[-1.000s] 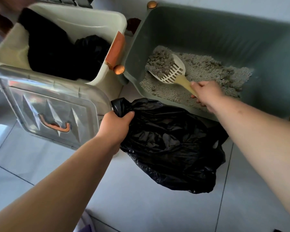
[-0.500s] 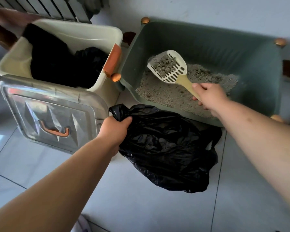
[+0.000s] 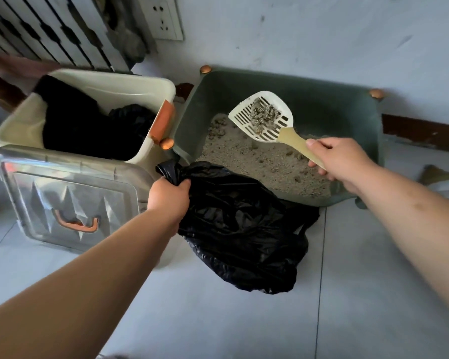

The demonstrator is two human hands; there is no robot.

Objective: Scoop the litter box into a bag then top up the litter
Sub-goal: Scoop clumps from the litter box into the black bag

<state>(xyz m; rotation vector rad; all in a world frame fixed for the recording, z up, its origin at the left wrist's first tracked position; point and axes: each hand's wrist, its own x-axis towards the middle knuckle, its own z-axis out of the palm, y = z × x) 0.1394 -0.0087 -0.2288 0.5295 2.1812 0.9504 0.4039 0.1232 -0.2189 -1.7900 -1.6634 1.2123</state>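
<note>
While the green litter box [image 3: 322, 104] sits against the wall [image 3: 296, 35] holding a thin bed of grey litter [image 3: 257, 161], a black bag [image 3: 244, 229] lies on the floor [image 3: 218, 320] just in front of it, seemingly so each load travels a short way. A cream bin [image 3: 130, 85] alongside holds dark bundles. The left hand [image 3: 169, 195] has its fingers curled round the bag's gathered neck, mouth not yet spread; the right hand [image 3: 340, 159] grips the slotted scoop [image 3: 287, 112], raised over the litter, likely to carry its clumps [image 3: 265, 117] across.
</note>
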